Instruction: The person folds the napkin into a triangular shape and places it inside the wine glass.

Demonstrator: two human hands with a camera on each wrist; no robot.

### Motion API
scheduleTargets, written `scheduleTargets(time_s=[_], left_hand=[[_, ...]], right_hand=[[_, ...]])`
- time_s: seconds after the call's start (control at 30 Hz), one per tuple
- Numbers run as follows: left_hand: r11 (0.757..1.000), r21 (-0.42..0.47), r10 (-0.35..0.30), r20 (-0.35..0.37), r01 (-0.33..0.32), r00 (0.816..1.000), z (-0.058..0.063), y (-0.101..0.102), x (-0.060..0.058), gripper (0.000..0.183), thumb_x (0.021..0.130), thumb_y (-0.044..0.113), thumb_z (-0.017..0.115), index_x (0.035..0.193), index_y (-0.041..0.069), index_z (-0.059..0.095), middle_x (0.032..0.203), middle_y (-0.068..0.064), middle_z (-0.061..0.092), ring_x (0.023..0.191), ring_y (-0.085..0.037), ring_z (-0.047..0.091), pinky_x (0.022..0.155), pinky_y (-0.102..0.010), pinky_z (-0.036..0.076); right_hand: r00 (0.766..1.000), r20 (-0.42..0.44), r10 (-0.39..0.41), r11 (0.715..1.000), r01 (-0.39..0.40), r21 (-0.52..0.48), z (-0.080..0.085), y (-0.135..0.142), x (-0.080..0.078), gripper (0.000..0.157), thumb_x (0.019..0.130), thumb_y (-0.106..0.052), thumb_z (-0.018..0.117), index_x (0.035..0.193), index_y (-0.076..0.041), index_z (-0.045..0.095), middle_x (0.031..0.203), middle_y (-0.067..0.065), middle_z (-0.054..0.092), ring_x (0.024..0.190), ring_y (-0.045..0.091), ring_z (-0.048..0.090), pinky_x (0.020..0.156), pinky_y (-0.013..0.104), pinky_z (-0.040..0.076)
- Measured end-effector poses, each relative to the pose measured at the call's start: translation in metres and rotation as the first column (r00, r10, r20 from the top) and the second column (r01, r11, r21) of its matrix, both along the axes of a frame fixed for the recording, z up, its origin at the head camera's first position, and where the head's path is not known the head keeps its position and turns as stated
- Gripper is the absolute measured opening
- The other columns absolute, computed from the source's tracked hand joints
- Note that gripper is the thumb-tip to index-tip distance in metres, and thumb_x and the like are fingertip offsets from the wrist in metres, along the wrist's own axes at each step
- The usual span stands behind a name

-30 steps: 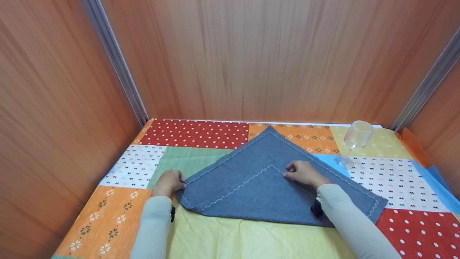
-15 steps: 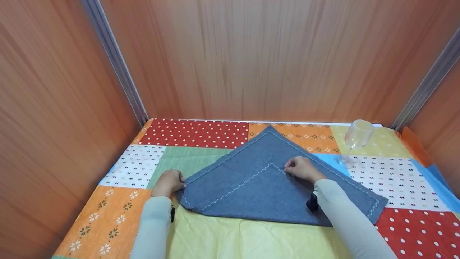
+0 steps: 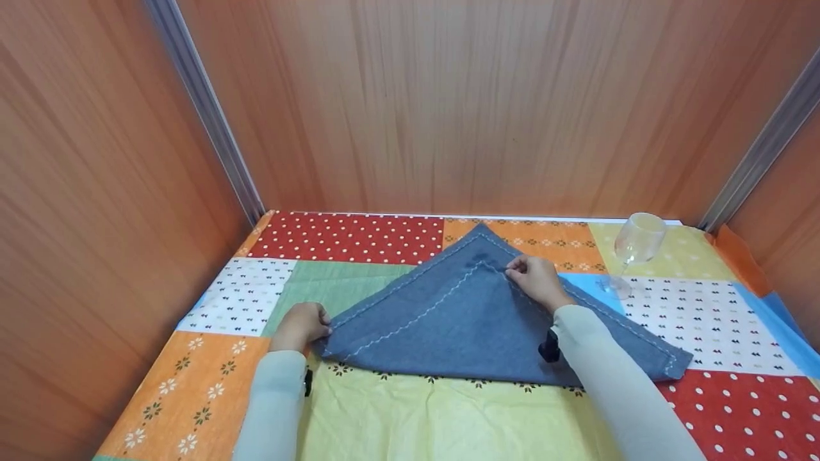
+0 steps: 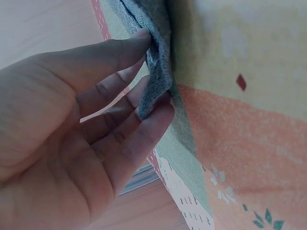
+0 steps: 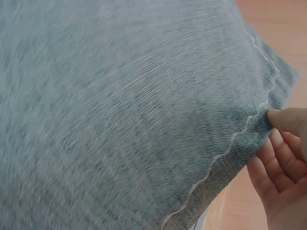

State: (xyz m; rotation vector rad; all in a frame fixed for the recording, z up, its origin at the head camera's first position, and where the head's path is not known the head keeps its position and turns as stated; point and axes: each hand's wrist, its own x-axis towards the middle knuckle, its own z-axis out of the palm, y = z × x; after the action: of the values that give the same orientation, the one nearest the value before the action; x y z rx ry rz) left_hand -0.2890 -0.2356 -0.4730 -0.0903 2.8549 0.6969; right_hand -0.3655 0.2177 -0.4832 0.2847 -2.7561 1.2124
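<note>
Cloth, grey-blue with pale wavy stitching inside its borders, lies mid-worktop, doubled into a broad triangle. Fold runs along the side facing the person; peak points to the far edge of the worktop and stops just short of it. Upper layer's tip sits a little nearer the person than the lower layer's, so two stitched lines show. Right corner of the cloth reaches toward the right edge, beside a red dotted patch.

Hands well apart, both on the cloth. Left hand grips the left corner, toward the left edge of the worktop: thumb on one side, fingers on the other in the left wrist view. Right hand pinches the upper layer's hem just beside its tip; right wrist view shows thumb above, fingers beneath.

Wine glass, clear, stands upright near the far right corner, apart from cloth and hands. Worktop cover is multicoloured patchwork. Pale sleeves on both arms; black device at the right wrist. Wood-grain panel rises behind the far edge.
</note>
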Motion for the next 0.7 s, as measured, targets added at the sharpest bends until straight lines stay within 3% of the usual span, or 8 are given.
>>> scheduleTargets(time_s=[0.2, 0.37, 0.47, 0.57, 0.63, 0.7], left_hand=[[1.0, 0.016, 0.006, -0.001, -0.006, 1.0, 0.0, 0.0, 0.001, 0.012, 0.087, 0.003, 0.075, 0.095, 0.001, 0.067, 0.088, -0.007, 0.063, 0.081, -0.022, 0.058, 0.078, -0.042, 0.051], [1.0, 0.022, 0.011, 0.002, -0.011, 1.0, 0.0, 0.001, 0.0, 0.012, 0.087, 0.004, 0.076, 0.095, 0.002, 0.067, 0.088, -0.007, 0.063, 0.082, -0.022, 0.058, 0.078, -0.041, 0.051], [1.0, 0.013, 0.003, -0.003, -0.002, 1.0, 0.0, 0.001, 0.0, 0.012, 0.087, 0.003, 0.076, 0.095, 0.002, 0.067, 0.089, -0.007, 0.064, 0.082, -0.022, 0.058, 0.078, -0.041, 0.051], [1.0, 0.001, 0.005, -0.001, -0.005, 1.0, 0.0, 0.0, 0.0, 0.012, 0.087, 0.004, 0.076, 0.096, 0.002, 0.068, 0.09, -0.007, 0.065, 0.082, -0.022, 0.059, 0.078, -0.042, 0.051], [1.0, -0.003, 0.0, 0.0, 0.0, 1.0, -0.001, -0.001, 0.0, 0.012, 0.088, 0.004, 0.076, 0.096, 0.002, 0.068, 0.091, -0.008, 0.065, 0.082, -0.022, 0.059, 0.078, -0.042, 0.051], [1.0, 0.004, 0.008, 0.006, -0.008, 1.0, 0.0, -0.001, -0.001, 0.012, 0.088, 0.004, 0.076, 0.097, 0.002, 0.068, 0.091, -0.008, 0.065, 0.082, -0.022, 0.059, 0.078, -0.041, 0.051]], right_hand=[[0.998, 0.035, -0.054, 0.998, 0.055, -0.022, -0.01, -0.001, -0.005, 0.015, 0.101, -0.012, 0.061, 0.106, -0.001, 0.071, 0.097, 0.012, 0.069, 0.08, 0.023, 0.062, 0.071, 0.04, 0.05], [0.989, 0.145, -0.009, 1.0, 0.005, 0.022, -0.021, 0.004, -0.002, 0.026, 0.102, -0.012, 0.054, 0.119, 0.005, 0.066, 0.106, 0.016, 0.066, 0.082, 0.023, 0.059, 0.074, 0.042, 0.049], [0.983, 0.183, -0.001, 1.0, -0.004, 0.025, -0.024, 0.007, -0.001, 0.022, 0.1, -0.012, 0.05, 0.095, 0.002, 0.066, 0.082, 0.007, 0.059, 0.066, 0.018, 0.048, 0.065, 0.036, 0.042], [0.984, 0.179, 0.007, 1.0, -0.009, 0.011, -0.024, 0.008, -0.001, 0.025, 0.097, -0.011, 0.049, 0.075, -0.004, 0.056, 0.065, 0.001, 0.042, 0.056, 0.017, 0.035, 0.058, 0.034, 0.034], [0.987, 0.158, 0.002, 1.0, -0.004, 0.012, -0.024, 0.009, -0.001, 0.024, 0.097, -0.01, 0.049, 0.076, -0.003, 0.058, 0.067, 0.002, 0.046, 0.057, 0.016, 0.037, 0.058, 0.034, 0.036], [0.991, 0.136, -0.009, 1.0, 0.009, 0.007, -0.023, 0.009, -0.001, 0.021, 0.099, -0.009, 0.051, 0.091, 0.001, 0.067, 0.08, 0.008, 0.059, 0.064, 0.018, 0.046, 0.063, 0.036, 0.042]])
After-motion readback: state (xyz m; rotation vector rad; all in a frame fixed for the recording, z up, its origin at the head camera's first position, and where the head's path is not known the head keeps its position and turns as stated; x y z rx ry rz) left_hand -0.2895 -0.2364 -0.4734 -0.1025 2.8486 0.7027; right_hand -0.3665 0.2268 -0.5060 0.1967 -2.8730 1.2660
